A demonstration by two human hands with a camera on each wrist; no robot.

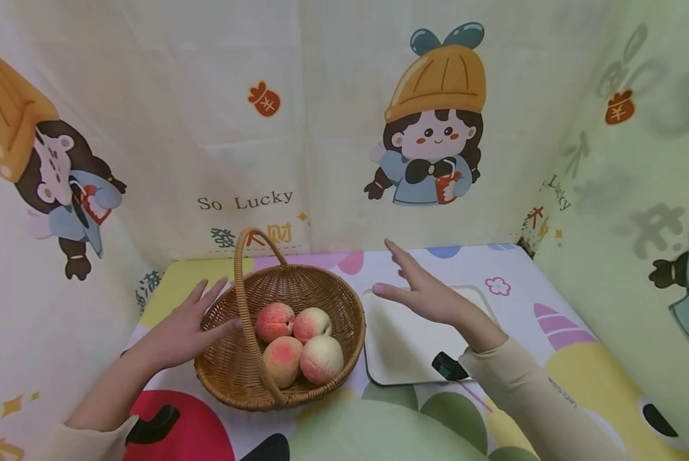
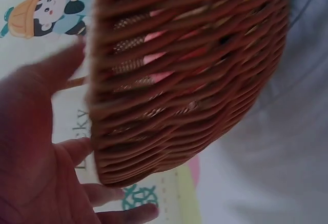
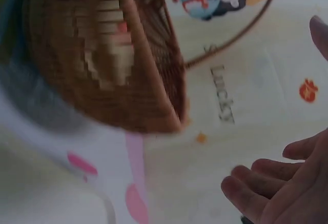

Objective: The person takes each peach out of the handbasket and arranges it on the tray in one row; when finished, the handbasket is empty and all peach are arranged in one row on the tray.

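Right sleeve (image 1: pixel 529 384), upright wicker basket (image 1: pixel 223 371), handle (image 1: pixel 239 275) arching front to back

Over there, the surface (image 1: pixel 517 282) is brightly patterned with cartoon shapes; a wicker basket (image 1: pixel 223 378) sits toward its left edge, and a white tray (image 1: pixel 396 346) lies just beside it, nearer the right edge.
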